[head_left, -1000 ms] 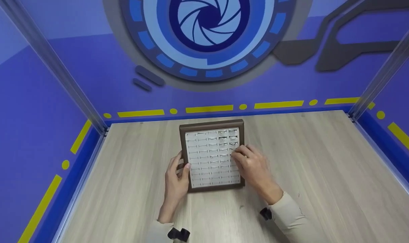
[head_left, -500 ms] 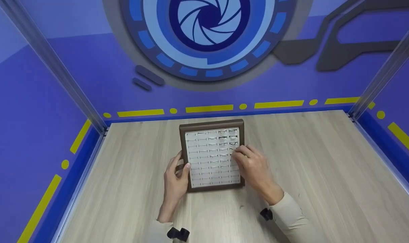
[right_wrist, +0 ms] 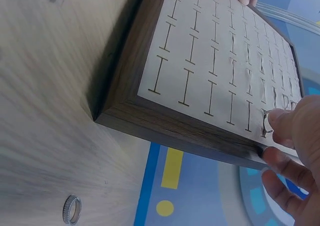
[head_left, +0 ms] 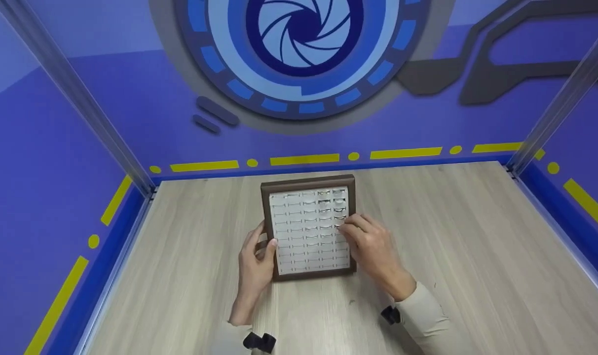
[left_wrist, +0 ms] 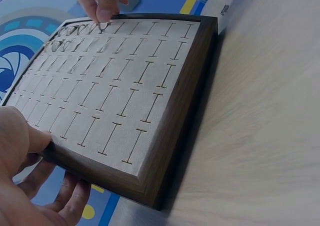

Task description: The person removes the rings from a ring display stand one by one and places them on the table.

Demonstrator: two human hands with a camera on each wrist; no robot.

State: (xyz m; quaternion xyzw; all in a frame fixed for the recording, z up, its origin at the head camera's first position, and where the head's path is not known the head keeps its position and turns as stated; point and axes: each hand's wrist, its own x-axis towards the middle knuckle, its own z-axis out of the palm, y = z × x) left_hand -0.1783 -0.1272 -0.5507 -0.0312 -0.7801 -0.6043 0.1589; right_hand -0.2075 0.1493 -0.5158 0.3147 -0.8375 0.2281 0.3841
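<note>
A ring display tray [head_left: 306,277] with a dark wood frame and a white slotted pad leans slightly tilted above the table. My left hand [head_left: 256,264] grips its left side, thumb on the front edge and fingers behind, as the left wrist view confirms. At the right column of slots, my right hand [head_left: 374,245] pinches a small ring [right_wrist: 265,122] between thumb and forefinger, with the ring's lower part in or at a slot. Several rings [left_wrist: 70,30] sit in the slots at the tray's upper right. The fingertips partly hide the pinched ring.
One loose silver ring [right_wrist: 72,209] stands on the light wooden table [head_left: 190,276], right of the tray's lower corner in the right wrist view. Blue printed panels [head_left: 106,98] enclose the table at the back and both sides.
My right hand has shifted slightly down along the right column, uncovering a bit more of the slot above. The left hand and the tray stay as they were.
</note>
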